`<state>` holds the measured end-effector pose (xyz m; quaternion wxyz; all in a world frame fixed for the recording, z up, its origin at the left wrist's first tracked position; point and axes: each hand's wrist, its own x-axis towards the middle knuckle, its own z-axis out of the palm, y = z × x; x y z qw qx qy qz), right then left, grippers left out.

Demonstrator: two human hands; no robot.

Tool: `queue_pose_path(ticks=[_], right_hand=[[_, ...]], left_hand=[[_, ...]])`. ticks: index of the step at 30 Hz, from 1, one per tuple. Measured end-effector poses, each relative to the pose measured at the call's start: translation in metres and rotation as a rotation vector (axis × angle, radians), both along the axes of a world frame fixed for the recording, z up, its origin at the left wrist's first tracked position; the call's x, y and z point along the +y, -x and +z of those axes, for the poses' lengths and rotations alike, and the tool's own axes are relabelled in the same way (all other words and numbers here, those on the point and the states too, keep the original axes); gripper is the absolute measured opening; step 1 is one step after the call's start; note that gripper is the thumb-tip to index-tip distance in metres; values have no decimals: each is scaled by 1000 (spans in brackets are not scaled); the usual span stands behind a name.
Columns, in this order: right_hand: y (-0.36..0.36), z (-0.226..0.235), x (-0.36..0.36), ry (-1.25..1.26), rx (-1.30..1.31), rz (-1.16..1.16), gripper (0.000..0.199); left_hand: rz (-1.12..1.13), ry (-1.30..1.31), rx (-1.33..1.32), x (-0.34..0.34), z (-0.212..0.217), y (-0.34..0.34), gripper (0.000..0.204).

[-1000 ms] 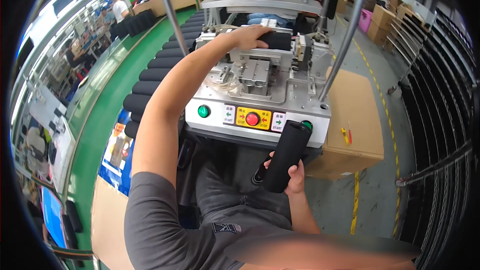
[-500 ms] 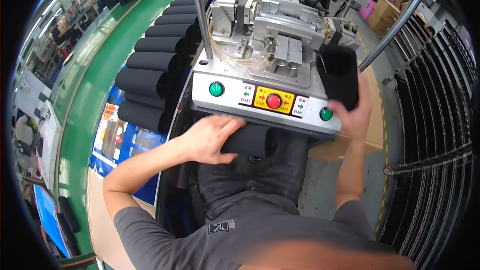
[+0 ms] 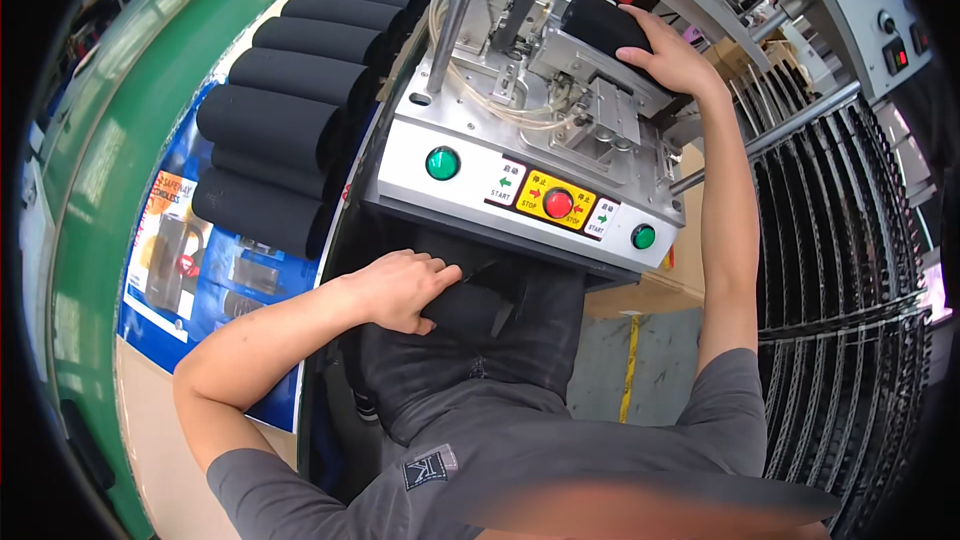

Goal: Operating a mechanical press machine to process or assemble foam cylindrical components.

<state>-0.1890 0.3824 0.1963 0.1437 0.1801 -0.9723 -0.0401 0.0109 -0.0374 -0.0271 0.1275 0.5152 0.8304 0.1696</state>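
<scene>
We saw the matte black cylindrical tube (image 3: 600, 22) at upper right of centre on the silver metal machine (image 3: 410, 180), our right hand (image 3: 678, 58) gripping its end; uneven pressure could have tilted it. We couldn't tell whether our left hand (image 3: 408, 290), lower centre, held anything. Arrows marked the yellow rectangular label (image 3: 541, 196).

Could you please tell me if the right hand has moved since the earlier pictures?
Yes: the right hand has moved forward, from near the right green button to the metal fixture beyond.
</scene>
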Motion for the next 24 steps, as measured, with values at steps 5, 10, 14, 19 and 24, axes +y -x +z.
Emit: queue_pose_path(ticks=[5, 10, 14, 19, 24], right_hand=[[30, -11, 7, 73, -136, 89, 69], [43, -26, 7, 88, -183, 79, 68], [51, -35, 6, 84, -171, 69, 68], [53, -33, 5, 94, -192, -38, 68], [55, -32, 3, 115, -188, -50, 69]], left_hand=[[-1, -13, -8, -5, -3, 3, 65], [9, 8, -51, -4, -1, 7, 67], [21, 42, -91, -6, 1, 8, 70], [20, 29, -89, -5, -1, 8, 70], [22, 40, -76, -5, -3, 7, 69]])
